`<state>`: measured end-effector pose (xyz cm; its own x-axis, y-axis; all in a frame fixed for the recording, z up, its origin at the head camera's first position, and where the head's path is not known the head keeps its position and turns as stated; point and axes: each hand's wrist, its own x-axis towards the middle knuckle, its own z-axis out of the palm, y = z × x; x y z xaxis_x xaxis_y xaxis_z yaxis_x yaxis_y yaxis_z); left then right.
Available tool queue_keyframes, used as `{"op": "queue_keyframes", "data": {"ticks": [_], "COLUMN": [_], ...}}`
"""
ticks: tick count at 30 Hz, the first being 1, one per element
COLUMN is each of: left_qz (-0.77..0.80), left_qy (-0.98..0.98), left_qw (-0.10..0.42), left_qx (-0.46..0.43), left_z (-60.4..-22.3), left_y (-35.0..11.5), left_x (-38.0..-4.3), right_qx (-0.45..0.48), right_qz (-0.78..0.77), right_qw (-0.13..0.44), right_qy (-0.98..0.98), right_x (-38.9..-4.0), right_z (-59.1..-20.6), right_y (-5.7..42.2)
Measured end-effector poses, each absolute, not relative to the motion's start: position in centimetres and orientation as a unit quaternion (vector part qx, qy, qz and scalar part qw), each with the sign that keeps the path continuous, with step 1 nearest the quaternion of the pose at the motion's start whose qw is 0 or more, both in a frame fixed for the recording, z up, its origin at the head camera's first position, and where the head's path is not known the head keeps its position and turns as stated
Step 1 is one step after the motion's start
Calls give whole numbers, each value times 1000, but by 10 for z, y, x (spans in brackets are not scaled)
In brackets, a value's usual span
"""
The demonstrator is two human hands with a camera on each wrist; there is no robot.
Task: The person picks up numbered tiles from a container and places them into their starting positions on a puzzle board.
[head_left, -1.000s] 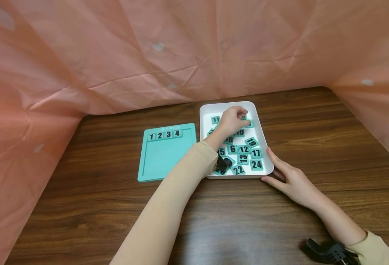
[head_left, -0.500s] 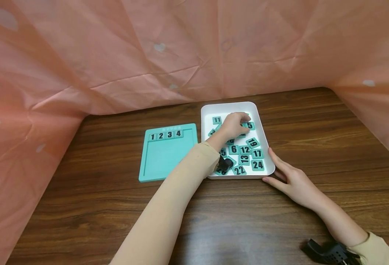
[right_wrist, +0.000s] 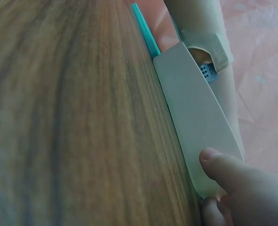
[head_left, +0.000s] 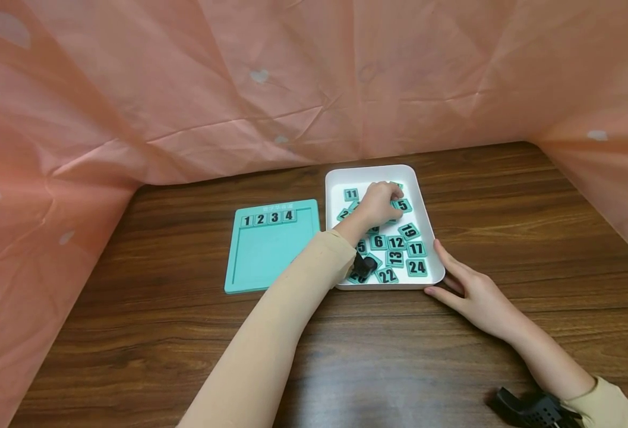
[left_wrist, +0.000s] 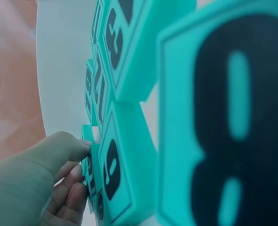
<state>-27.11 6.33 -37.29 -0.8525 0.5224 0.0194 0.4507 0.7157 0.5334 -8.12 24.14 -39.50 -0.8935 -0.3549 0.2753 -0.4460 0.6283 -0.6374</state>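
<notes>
Tray [head_left: 364,176] at frame centre-right is containing numbered tiles [head_left: 395,242]; left grip [head_left: 379,202] is bracketing tile 5 [head_left: 403,205], hold indeterminable; wide right grip [head_left: 466,291] is bracing the tray.

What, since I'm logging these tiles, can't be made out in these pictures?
Head view: some tiles in the white tray, partly covered by the left hand.
Head view: the lower right corner of the teal board, behind the left sleeve.
Head view: the lettering on the board, too small.
Left wrist view: the nearest tile, cut off by the right edge.
</notes>
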Motion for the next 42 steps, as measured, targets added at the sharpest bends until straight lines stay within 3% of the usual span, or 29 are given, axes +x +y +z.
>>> {"op": "queue_keyframes", "data": {"ticks": [20, 31, 42], "left_qz": [340, 400, 441], "left_qy": [901, 873, 847], "left_qw": [49, 40, 17], "left_qx": [267, 277, 295], "left_z": [-368, -331, -292], "left_y": [62, 52, 4], "left_x": [-263, -254, -240], "right_qx": [221, 232, 224], "right_qz": [368, 371, 367], "right_qw": [64, 68, 61], "right_qy": [-901, -897, -901], "right_x": [-77, -82, -85], "right_z": [-395, -394, -393], "right_y": [242, 242, 243]}}
